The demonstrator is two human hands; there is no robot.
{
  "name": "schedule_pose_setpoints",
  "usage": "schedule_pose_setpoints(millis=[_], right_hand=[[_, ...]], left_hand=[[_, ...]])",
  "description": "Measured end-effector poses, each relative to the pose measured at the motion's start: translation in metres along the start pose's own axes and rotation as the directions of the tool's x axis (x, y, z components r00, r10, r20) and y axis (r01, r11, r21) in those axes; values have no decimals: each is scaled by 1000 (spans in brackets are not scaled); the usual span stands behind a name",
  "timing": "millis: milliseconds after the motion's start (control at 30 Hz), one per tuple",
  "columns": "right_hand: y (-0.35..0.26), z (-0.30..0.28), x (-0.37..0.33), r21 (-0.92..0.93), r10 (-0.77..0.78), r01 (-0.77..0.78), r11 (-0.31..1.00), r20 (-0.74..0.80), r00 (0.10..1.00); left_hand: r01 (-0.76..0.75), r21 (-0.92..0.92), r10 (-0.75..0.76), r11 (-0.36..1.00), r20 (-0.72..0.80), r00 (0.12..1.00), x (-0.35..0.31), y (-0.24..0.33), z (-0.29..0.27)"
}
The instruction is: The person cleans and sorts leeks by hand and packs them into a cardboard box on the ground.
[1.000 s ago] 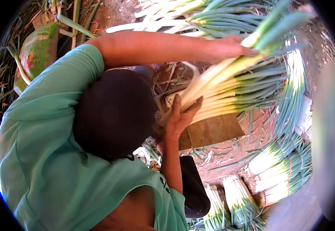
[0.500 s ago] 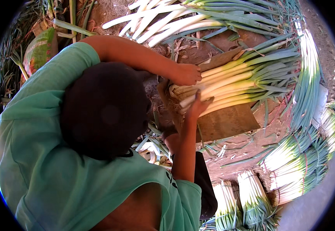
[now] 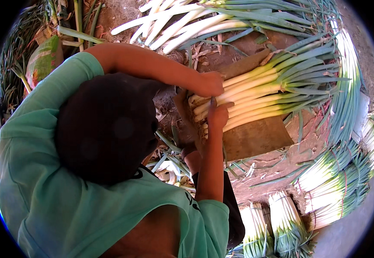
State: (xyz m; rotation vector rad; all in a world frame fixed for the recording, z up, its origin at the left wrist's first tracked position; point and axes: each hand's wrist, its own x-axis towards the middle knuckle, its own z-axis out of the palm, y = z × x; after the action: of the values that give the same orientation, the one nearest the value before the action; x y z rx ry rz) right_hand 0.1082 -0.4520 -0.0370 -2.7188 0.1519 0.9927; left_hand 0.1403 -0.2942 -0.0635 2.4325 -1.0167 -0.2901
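Neither of my own hands shows. A co-worker in a teal shirt (image 3: 45,180) and a dark cap bends over a row of long green onions (image 3: 256,92) with pale yellow-white stalks. The onions lie side by side on a brown board or sheet (image 3: 256,137). The co-worker's upper hand (image 3: 213,83) is curled against the stalks near the root ends. Close below it, the other hand (image 3: 219,115) rests on the stalks with fingers bent. Whether either of these hands pinches anything is too unclear to tell.
Loose green onions (image 3: 187,28) lie across the reddish ground at the top. Tied bundles (image 3: 284,219) stand at the lower right, with more bundles (image 3: 333,185) beside them. At the upper left sits a green and red sack (image 3: 45,60). Leaf scraps litter the ground.
The co-worker's head has shifted a little left. Their lower hand, spread over the stalks before, is now more curled and nearer the upper hand. The whole view has shifted slightly.
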Motion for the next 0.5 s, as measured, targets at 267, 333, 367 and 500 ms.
schedule_pose_setpoints(millis=[267, 333, 367, 500], right_hand=[[-2, 9, -2, -18, -36, 36, 999, -15, 999], [10, 13, 0, 5, -76, 76, 997, 7, 997], [32, 29, 14, -7, -128, 128, 992, 33, 991], [0, 12, -1, 50, -48, 44, 998, 86, 995]], left_hand=[[336, -175, -283, 926, 271, 920, 14, 21, -50], [321, -191, -253, 928, 309, 917, 12, 29, -73], [282, -212, -222, 936, 267, 938, 10, 34, -87], [220, -344, -125, 913, 277, 953, -10, 15, -119]])
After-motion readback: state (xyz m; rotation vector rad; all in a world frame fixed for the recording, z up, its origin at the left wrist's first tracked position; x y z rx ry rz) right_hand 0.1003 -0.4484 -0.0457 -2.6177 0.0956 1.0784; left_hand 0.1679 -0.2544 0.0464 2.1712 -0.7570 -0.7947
